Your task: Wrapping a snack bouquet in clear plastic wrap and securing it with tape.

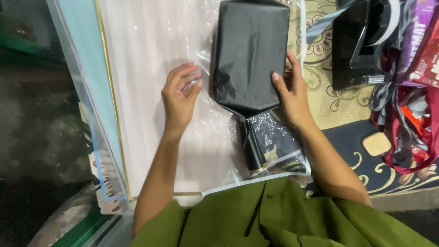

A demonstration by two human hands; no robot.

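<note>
The black wrapped parcel [250,52] lay on a sheet of clear plastic wrap [155,59], its gathered end pointing back toward the person. The right hand [292,91] pressed flat against the parcel's right edge, fingers spread along it, thumb on top. The left hand [179,93] rested just beside the parcel's left edge, fingers curled and pinching a fold of the clear wrap. To the right, on a patterned rug [338,107], sat a black tape dispenser [359,41] and colourful snack packets [423,41].
</note>
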